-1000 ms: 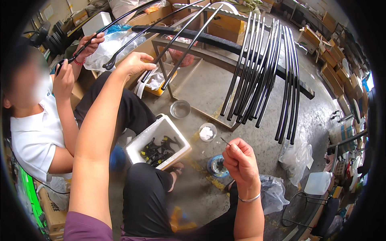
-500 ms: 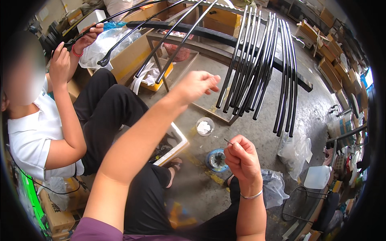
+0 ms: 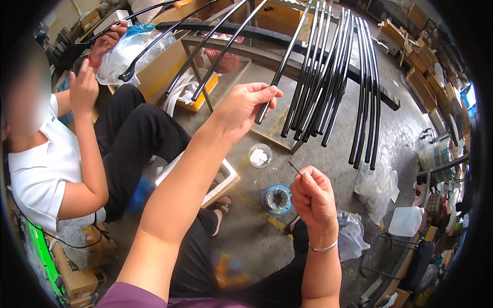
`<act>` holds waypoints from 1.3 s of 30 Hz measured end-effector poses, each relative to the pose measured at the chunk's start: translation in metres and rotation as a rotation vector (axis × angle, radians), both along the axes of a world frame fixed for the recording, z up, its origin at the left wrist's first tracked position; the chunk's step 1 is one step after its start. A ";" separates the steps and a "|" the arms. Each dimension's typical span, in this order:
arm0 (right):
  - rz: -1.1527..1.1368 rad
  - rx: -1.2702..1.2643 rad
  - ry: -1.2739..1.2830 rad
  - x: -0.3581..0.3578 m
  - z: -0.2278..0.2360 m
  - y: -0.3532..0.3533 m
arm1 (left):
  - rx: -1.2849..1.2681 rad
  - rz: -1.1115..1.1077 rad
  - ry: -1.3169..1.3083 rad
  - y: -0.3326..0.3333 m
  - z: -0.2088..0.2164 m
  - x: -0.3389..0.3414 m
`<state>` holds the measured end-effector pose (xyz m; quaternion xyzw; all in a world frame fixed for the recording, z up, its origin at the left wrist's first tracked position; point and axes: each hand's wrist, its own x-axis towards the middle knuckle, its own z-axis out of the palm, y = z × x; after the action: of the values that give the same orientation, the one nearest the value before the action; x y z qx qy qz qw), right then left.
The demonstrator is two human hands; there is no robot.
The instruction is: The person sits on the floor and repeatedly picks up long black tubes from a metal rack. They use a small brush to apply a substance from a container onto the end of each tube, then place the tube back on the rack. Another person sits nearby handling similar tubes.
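My left hand (image 3: 242, 109) has its fingers closed round a glossy black rod (image 3: 288, 51), close to the rod's lower end. That rod leans on a padded black bar (image 3: 381, 96), just left of a row of similar black rods (image 3: 336, 77). Lower and to the right, my right hand (image 3: 314, 197) pinches a short, thin dark pin-like piece (image 3: 294, 168) whose tip sticks up past the fingers; its exact kind is too small to make out. On the floor beside that hand stands a blue round tub (image 3: 266, 201) with small dark pieces in it.
At left sits a co-worker (image 3: 56, 169), hands raised at another long black rod. A small clear cup (image 3: 260, 155) with white bits stands on the floor. Two separate rods (image 3: 226, 61) lean left of my hand. Plastic bags (image 3: 377, 192) and a white jug (image 3: 405, 221) lie right.
My left hand has closed on one rod and drawn it leftward, apart from the row. My right hand has barely moved, still pinching the thin piece. One of the co-worker's hands has come off their rod.
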<state>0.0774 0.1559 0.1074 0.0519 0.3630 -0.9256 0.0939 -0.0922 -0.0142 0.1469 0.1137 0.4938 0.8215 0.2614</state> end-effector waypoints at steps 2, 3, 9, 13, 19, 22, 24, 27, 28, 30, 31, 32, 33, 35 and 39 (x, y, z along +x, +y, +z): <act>0.005 -0.006 -0.006 0.000 0.000 -0.003 | -0.004 0.015 0.014 -0.008 0.005 0.008; 0.015 -0.006 0.002 -0.001 -0.002 -0.003 | -0.006 0.023 0.020 -0.012 0.006 0.012; 0.050 0.006 0.003 -0.005 -0.004 -0.013 | -0.001 0.091 0.014 -0.037 0.011 0.039; 0.050 0.016 -0.010 -0.006 -0.006 -0.014 | 0.021 0.132 -0.002 -0.043 0.011 0.053; 0.061 0.025 -0.012 -0.007 -0.005 -0.017 | 0.119 0.042 -0.093 -0.045 0.000 0.055; 0.074 0.015 0.021 -0.008 -0.006 -0.021 | 0.183 0.002 -0.141 -0.046 -0.006 0.055; 0.081 0.012 0.053 -0.012 -0.004 -0.027 | 0.213 -0.025 -0.141 -0.045 -0.010 0.054; 0.117 0.044 0.016 -0.018 0.000 -0.039 | 0.206 -0.048 -0.124 -0.044 -0.014 0.054; 0.124 0.042 0.015 -0.020 0.000 -0.043 | 0.202 -0.037 -0.142 -0.045 -0.012 0.055; 0.130 0.045 0.017 -0.022 0.000 -0.048 | 0.203 -0.029 -0.134 -0.044 -0.012 0.055; 0.133 0.045 0.014 -0.023 0.002 -0.050 | 0.204 -0.026 -0.130 -0.044 -0.012 0.055; 0.140 0.043 0.011 -0.024 0.003 -0.053 | 0.194 -0.015 -0.127 -0.044 -0.011 0.055; 0.145 0.040 0.008 -0.025 0.004 -0.054 | 0.184 -0.005 -0.125 -0.044 -0.011 0.056; 0.160 0.024 0.004 -0.028 0.002 -0.056 | 0.183 0.012 -0.128 -0.044 -0.012 0.056; 0.166 0.045 -0.007 -0.029 0.003 -0.060 | 0.208 0.039 -0.153 -0.045 -0.013 0.056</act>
<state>0.0483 0.0964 0.1102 0.0271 0.3865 -0.9060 0.1703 -0.0357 -0.0592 0.1344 0.0673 0.3868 0.8795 0.2691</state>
